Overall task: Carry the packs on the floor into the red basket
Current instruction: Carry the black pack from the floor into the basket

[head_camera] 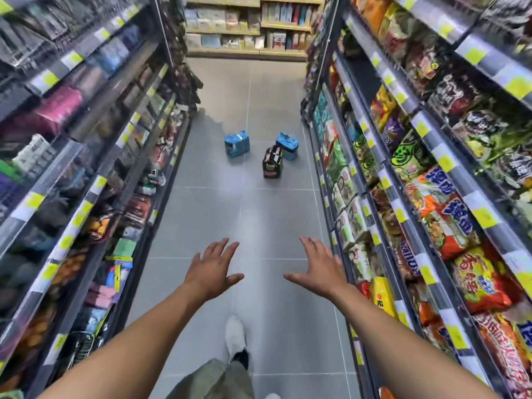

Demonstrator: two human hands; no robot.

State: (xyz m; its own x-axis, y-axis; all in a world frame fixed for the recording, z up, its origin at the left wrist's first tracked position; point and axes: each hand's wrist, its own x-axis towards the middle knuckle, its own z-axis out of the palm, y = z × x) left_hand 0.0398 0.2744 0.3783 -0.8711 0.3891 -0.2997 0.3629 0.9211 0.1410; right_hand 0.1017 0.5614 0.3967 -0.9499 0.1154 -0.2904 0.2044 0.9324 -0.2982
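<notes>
Packs sit mid-frame on grey floor: left blue pack w/ long axis across the aisle, right blue pack angled, touching black pack, which runs lengthwise along the aisle. Lower centre, left hand & right hand spread wide, holding nothing.

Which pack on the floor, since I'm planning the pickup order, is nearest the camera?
The black pack, just before the right blue pack. The only dark one, it stands closer to the camera than that or the left blue pack.
</notes>
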